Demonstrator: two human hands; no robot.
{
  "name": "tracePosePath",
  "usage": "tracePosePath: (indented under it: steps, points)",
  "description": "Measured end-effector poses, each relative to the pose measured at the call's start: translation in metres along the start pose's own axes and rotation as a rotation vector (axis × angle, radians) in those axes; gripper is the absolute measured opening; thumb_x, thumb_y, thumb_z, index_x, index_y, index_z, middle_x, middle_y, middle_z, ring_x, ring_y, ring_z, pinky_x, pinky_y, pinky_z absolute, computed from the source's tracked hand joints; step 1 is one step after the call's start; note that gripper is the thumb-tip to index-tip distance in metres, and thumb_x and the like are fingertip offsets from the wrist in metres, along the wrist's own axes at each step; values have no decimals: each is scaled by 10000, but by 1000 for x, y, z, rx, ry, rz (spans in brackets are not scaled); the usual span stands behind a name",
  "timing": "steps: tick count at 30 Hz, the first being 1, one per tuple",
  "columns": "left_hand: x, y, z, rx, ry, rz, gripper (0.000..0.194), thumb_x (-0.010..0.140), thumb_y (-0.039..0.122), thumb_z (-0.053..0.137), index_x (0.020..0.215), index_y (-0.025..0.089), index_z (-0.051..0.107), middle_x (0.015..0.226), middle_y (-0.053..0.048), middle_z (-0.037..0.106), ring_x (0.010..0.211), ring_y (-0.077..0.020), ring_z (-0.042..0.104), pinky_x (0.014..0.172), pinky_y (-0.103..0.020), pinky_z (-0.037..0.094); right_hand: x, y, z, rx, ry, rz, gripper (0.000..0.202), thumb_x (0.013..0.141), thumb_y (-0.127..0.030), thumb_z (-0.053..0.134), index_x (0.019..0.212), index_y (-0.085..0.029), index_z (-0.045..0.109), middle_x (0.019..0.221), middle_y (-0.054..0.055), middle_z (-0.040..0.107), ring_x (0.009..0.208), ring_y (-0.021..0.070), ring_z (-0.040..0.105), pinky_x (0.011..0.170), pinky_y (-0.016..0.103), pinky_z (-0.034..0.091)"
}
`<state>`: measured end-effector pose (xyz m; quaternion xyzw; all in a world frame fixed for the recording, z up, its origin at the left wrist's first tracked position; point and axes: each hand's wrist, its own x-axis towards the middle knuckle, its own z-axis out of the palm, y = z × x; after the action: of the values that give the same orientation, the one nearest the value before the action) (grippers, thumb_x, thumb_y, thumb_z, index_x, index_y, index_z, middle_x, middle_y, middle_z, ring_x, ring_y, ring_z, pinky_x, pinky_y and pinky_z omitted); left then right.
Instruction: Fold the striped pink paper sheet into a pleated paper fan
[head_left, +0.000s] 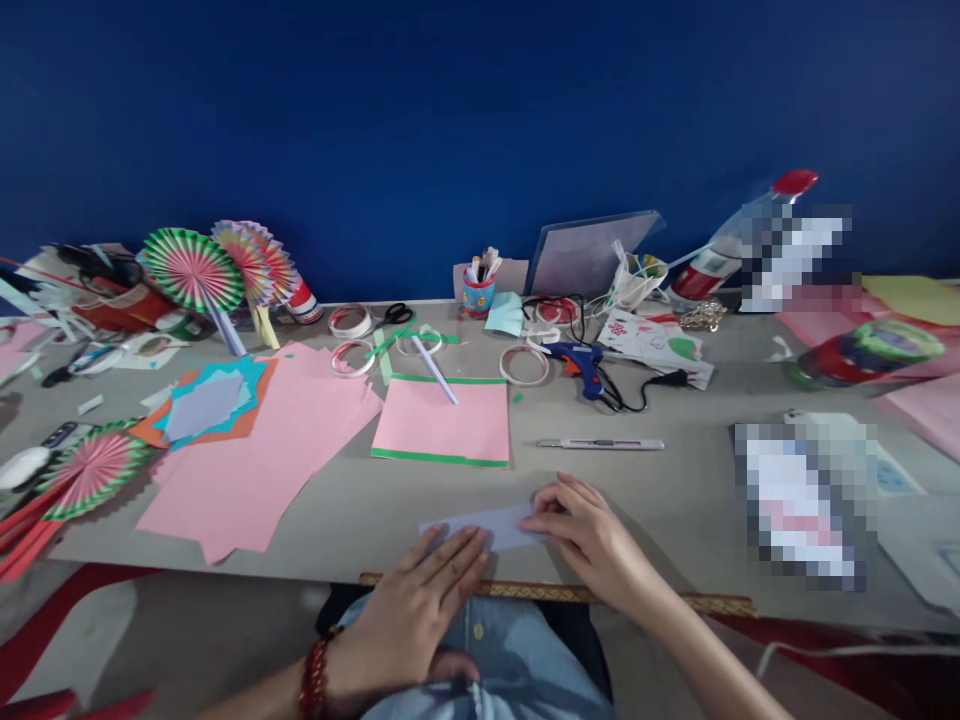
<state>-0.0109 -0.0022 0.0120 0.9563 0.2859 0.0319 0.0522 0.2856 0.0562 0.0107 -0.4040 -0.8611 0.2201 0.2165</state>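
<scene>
Left hand: our left hand (427, 595), a red beaded bracelet (315, 680) at its wrist, lies flat, palm down, with fingers extended over the left part of the strip.
Right hand: our right hand (581, 530) is curled, thumb and forefinger pinching the strip's right end.
Lilac strip: we have the pale lilac paper strip (506, 527) on the grey tabletop (675, 490), close to its near edge and partly covered by our fingers.
Cutter: beyond our right hand lies a slim, pale utility knife (630, 445), sideways.
Pink panel: beyond the strip we see a pink paper rectangle with green-banded edges (442, 430); a thin lilac paper stick (435, 370) slants across its far edge.
Loose sheets: to the left, large pink paper sheets (240, 470) overlap, with smaller orange, turquoise and lilac paper pieces (206, 405) on top.
Glue gun: to the right of the panel, farther off, sits a blue glue gun with an orange trigger (589, 372), beside a white tape roll (524, 366).
Back: round pleated paper fans (193, 270) stand before the dark blue wall (465, 120).
</scene>
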Motion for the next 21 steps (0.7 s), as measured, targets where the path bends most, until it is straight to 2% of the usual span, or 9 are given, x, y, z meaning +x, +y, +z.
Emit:
tracePosePath:
  steps: [5,10,13,15,17,19,21]
  points:
    - [-25,-3,5,82,38,-64,917,932,767,293,1570,108,292,1616,-121,330,1509,-273,266,1262,-452,130,-6,-6,2,-106,14,-17,443,863,-48,476,1077,-317,756,1039,66,665,1002,231,617,1086,543,423]
    - [-27,-4,4,112,48,-39,924,934,764,299,1568,92,291,1613,-134,332,1508,-281,267,1266,-474,105,-33,4,-9,-295,17,-60,421,915,-157,513,1274,-303,679,1290,88,659,1174,272,584,1010,470,500]
    - [-23,-18,-7,54,35,-59,891,960,707,369,1586,88,228,1614,-139,326,1502,-276,288,1264,-464,137,-44,14,-21,-372,71,-16,343,951,-250,523,1246,-290,695,1342,89,640,1194,295,581,977,482,516]
    - [-20,-36,-16,-28,9,-40,833,985,650,398,1604,139,174,1616,-111,331,1491,-252,321,1257,-438,191,-41,15,-24,-384,101,12,348,972,-288,511,1278,-260,675,1345,104,639,1184,292,590,977,475,519]
    - [-15,-54,-23,-76,-22,-26,776,1005,589,424,1611,191,146,1620,-87,329,1489,-235,329,1257,-431,203,-28,11,-19,-370,89,12,425,992,-320,501,1395,-213,583,1401,128,598,1227,283,572,1001,454,513]
    - [-9,-69,-25,-64,-6,-24,727,1011,546,453,1606,229,180,1622,-80,328,1492,-240,322,1257,-443,195,-10,4,-9,-376,9,-48,496,999,-371,512,1472,-223,498,1526,119,481,1351,300,478,1069,483,462]
    - [-4,-79,-23,-20,15,-36,689,1018,520,457,1600,244,213,1634,-80,299,1505,-256,290,1253,-458,190,8,0,3,-388,-43,-125,594,987,-485,529,1513,-222,438,1575,111,416,1425,325,391,1152,550,357]
